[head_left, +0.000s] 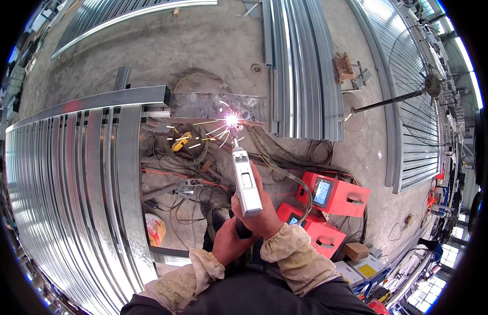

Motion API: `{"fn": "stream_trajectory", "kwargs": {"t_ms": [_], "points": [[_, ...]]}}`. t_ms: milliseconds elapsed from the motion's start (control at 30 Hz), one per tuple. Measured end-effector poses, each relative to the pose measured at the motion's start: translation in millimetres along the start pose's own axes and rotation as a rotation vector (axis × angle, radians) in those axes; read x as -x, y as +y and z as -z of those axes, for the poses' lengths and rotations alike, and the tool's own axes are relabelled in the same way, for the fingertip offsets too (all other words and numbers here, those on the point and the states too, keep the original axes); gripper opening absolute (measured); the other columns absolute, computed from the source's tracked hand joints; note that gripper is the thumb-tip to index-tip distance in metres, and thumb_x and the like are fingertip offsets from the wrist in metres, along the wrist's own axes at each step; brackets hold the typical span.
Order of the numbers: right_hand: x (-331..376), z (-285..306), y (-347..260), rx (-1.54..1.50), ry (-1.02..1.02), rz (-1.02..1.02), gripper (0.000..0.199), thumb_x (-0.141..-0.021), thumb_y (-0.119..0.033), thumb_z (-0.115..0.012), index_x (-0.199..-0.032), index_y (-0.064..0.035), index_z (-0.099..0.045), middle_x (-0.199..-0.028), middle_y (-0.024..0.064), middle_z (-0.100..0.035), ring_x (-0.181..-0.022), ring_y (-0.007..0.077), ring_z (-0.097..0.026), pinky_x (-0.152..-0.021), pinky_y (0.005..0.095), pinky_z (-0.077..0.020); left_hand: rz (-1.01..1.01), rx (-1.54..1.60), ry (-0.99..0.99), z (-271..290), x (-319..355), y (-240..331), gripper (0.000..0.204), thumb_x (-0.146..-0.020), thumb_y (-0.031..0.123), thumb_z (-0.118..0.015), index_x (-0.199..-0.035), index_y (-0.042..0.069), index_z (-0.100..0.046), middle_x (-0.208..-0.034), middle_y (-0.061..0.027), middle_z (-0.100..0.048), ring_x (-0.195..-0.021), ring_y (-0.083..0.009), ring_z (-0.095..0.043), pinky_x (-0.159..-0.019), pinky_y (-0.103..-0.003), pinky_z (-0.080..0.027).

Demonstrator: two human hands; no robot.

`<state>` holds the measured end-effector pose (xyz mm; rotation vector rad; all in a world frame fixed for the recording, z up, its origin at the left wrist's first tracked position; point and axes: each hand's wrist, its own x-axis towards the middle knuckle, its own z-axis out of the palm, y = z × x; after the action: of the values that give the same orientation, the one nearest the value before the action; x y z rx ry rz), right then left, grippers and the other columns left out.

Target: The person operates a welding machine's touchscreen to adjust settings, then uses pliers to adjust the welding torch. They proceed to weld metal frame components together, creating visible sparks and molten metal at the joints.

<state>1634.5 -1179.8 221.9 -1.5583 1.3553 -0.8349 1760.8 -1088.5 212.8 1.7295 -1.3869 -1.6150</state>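
Observation:
My right hand (266, 214) is wrapped round the body of a silver-white handheld welding gun (246, 181). Lower down, my left hand (231, 243) closes on its dark grip; some of the fingers are hidden. The gun's thin nozzle points away from me at a flat dark metal plate (196, 106). A bright pinkish-white flash (232, 120) burns at the tip, throwing sparks mostly to the left. The glare hides the exact spot where tip and plate meet. Pale, stained protective sleeves (296, 257) cover both my forearms.
To the left lies a frame of steel tubes (129, 184); stacked steel profiles (302, 68) lie ahead. Two red machines, one with a lit screen (323, 191), stand right. Cables and hoses (275, 163) cross the floor. A yellow tool (181, 141), bucket (155, 229) and large fan (432, 85) are nearby.

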Motion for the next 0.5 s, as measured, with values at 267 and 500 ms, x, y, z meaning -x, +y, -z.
{"fn": "stream_trajectory", "kwargs": {"t_ms": [267,500], "points": [[-0.6,2.4,-0.6,-0.012,-0.004,0.004,0.100,-0.088,-0.008,-0.073,-0.166,-0.0058,-0.010,-0.103,0.0203,-0.071,-0.086,0.0398,-0.074,-0.073,0.0444,-0.0587,0.009,0.037,-0.010,-1.8,-0.8,2.0,0.052,-0.077,0.035,-0.090,-0.114,0.007,-0.066,-0.104,-0.0174,-0.070,-0.101,-0.0367,-0.070,-0.087,-0.046,-0.056],[-0.2,3.9,-1.1,-0.021,-0.009,-0.017,0.100,-0.087,-0.008,-0.073,-0.166,-0.0058,-0.010,-0.105,0.0204,-0.072,-0.088,0.0408,-0.074,-0.075,0.0450,-0.0592,0.010,0.039,0.000,-2.4,-0.1,6.5,0.052,-0.077,0.034,-0.090,-0.113,0.007,-0.066,-0.105,-0.0175,-0.070,-0.101,-0.0372,-0.070,-0.087,-0.046,-0.056]]}}
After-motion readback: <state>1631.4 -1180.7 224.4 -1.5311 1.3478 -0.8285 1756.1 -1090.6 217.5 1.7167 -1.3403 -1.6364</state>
